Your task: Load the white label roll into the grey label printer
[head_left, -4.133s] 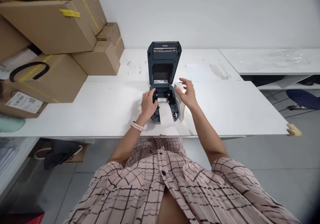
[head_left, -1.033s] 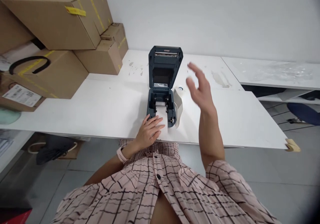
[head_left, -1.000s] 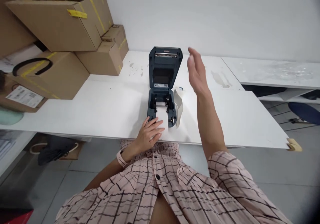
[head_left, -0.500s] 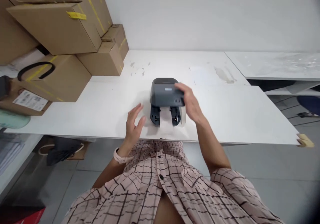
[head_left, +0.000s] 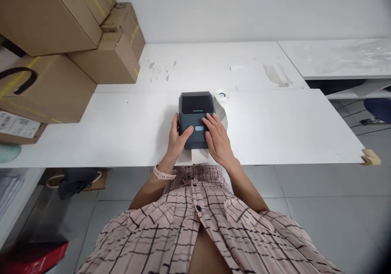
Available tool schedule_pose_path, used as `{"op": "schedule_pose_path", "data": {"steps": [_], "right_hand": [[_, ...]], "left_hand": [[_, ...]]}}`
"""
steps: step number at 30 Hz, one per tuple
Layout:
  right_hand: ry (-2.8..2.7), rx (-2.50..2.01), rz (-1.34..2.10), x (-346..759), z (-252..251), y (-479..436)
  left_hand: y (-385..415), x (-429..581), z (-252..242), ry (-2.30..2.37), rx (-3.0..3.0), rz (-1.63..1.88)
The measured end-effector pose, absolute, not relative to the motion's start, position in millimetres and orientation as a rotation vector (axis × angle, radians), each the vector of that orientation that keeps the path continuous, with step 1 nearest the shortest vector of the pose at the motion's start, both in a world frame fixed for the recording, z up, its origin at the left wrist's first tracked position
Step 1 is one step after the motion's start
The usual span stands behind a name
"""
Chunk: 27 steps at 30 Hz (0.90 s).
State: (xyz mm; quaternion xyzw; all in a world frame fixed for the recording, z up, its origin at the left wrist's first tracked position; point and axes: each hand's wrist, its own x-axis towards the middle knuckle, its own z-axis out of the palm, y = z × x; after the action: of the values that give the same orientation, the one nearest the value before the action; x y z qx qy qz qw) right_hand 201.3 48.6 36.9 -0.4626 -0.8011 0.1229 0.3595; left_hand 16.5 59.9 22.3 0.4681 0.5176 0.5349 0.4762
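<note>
A dark blue-grey label printer [head_left: 192, 120] with a glossy black window stands on the white table, its lid closed. A white paper strip [head_left: 200, 156] sticks out of its front toward the table edge. My left hand [head_left: 177, 141] grips the printer's left side, fingers along the side and thumb on top. My right hand [head_left: 220, 143] lies on the right front part of the lid, fingers stretched out and close to the small light panel. Behind the printer on the right are a white roll [head_left: 221, 95] and some pale loose paper [head_left: 222, 113].
Cardboard boxes [head_left: 104, 60] are stacked at the left of the white table [head_left: 275, 131]. A thin white sheet [head_left: 246, 77] lies toward the back. A tan corner guard [head_left: 371, 156] sits at the right front corner. The wall stands behind.
The printer's raised lid has come down and now covers the inside. My left hand has moved onto the printer's left side, and my right hand has shifted from the lid's edge onto its top.
</note>
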Motion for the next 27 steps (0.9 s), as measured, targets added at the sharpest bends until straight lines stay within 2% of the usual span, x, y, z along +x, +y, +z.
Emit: {"op": "schedule_pose_path", "data": {"steps": [7, 17, 27], "right_hand": [[-2.084, -1.192, 0.281, 201.5, 33.6, 47.7], [-2.110, -1.033, 0.095, 200.5, 30.7, 30.6], [-2.072, -1.081, 0.206, 196.6, 36.7, 35.9]], "left_hand": [[54.7, 12.1, 21.7, 1.286, 1.148, 1.304], [-30.0, -3.4, 0.4, 1.485, 1.007, 1.108], [-12.2, 11.1, 26.0, 1.127, 0.995, 0.723]]}}
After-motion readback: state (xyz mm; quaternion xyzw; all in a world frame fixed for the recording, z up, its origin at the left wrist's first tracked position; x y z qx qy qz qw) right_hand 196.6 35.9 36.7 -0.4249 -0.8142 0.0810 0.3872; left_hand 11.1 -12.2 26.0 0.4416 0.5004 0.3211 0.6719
